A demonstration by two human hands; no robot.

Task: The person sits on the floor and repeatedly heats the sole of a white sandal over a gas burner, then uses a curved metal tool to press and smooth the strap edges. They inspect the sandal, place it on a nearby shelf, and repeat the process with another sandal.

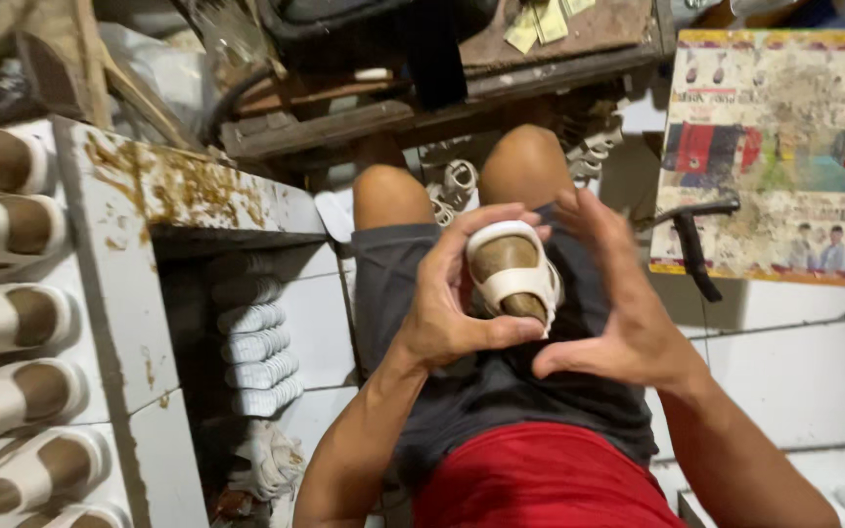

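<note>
A small sandal (511, 276) with a brown footbed and white straps is seen from above, held over the lap of a seated person in dark grey shorts (486, 386) and a red shirt (540, 479). The left hand (457, 293) is closed around the sandal, with the fingers curled over its left edge and top and the thumb pressed beneath its lower end. The right hand (618, 303) is held open just to the right of the sandal, fingers spread and slightly blurred, thumb pointed towards the left thumb; whether it touches the sandal cannot be told.

Far to the left of the sandal, a white surface (114, 293) stained with brown glue is seen, and on it a row of matching sandals (12, 323) is laid one behind another. Between that surface and the sandal, a dark gap is shown with a stack of white soles (256, 347) on the floor. To the right of the sandal, a printed, glue-smeared sheet (770, 156) lies on white floor tiles (804, 381), with a black-handled tool (691, 244) at its near edge. Beyond the knees, above the sandal, loose white straps (457, 186) are scattered.
</note>
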